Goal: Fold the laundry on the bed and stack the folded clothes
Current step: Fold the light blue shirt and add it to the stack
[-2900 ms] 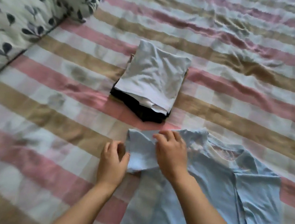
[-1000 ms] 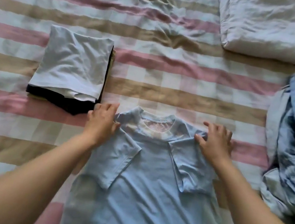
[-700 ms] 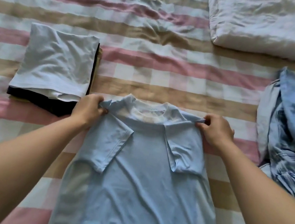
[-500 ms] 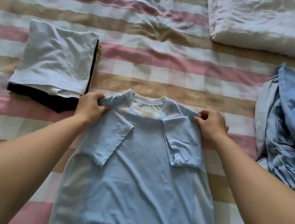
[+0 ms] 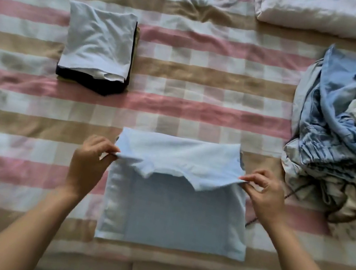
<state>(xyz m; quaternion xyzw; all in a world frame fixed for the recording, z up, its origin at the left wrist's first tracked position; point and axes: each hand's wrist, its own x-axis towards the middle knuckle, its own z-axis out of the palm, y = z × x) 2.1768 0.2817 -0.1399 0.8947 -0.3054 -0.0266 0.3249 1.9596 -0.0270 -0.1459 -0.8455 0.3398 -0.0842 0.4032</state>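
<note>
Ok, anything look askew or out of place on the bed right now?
Nothing alarming. The folded stack sits slightly skewed, its black layer poking out in front. The unfolded pile at right is just waiting laundry.

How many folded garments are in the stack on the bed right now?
3 visible: a pale grey-white folded shirt on top, a black folded garment beneath it, and an olive-tan edge showing at the stack's right side. More may be hidden between the layers.

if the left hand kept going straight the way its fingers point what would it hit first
The left hand points right, along the light blue shirt it pinches, so it would likely meet the right hand first.
</note>
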